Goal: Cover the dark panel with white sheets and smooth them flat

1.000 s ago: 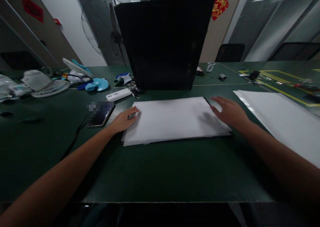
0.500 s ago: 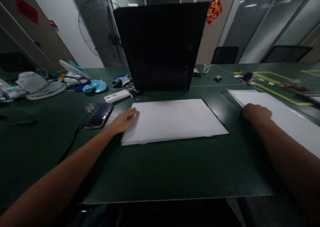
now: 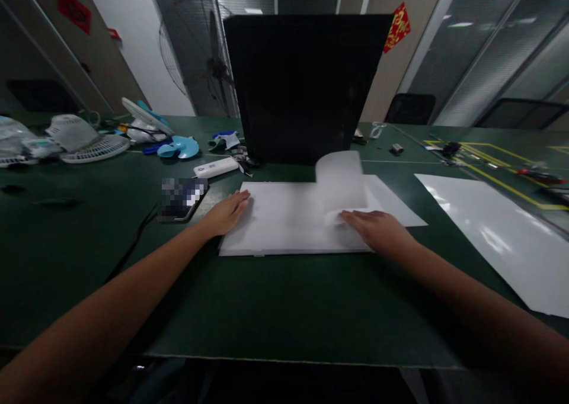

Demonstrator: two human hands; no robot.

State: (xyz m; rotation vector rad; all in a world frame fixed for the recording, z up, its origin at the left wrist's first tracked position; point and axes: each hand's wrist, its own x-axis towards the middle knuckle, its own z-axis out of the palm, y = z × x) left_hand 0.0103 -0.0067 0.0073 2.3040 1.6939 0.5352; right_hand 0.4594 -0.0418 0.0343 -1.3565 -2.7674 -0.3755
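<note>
A flat white panel (image 3: pixel 262 220) lies on the green table in front of me. My left hand (image 3: pixel 228 212) rests on its left edge, fingers stretched out flat and holding nothing. Over the panel's right half, my right hand (image 3: pixel 373 225) pinches a thin, translucent white sheet (image 3: pixel 341 179). That sheet is curled up and back from the fingers and is blurred by motion. To the right, a glossy white sheet (image 3: pixel 484 232) lies on the table, apart from both hands.
A large black screen panel (image 3: pixel 306 84) stands upright behind the white panel. Left of the panel are a phone (image 3: pixel 182 199) and a white oblong device (image 3: pixel 216 167). Fan parts, with a light-blue fan blade (image 3: pixel 180 148), lie at the far left. Small parts (image 3: pixel 451 149) sit at the back right.
My right hand has moved left from the sheets on the right to the panel, bringing a thin white sheet that now curls above it. My left hand stays at the panel's left edge.
</note>
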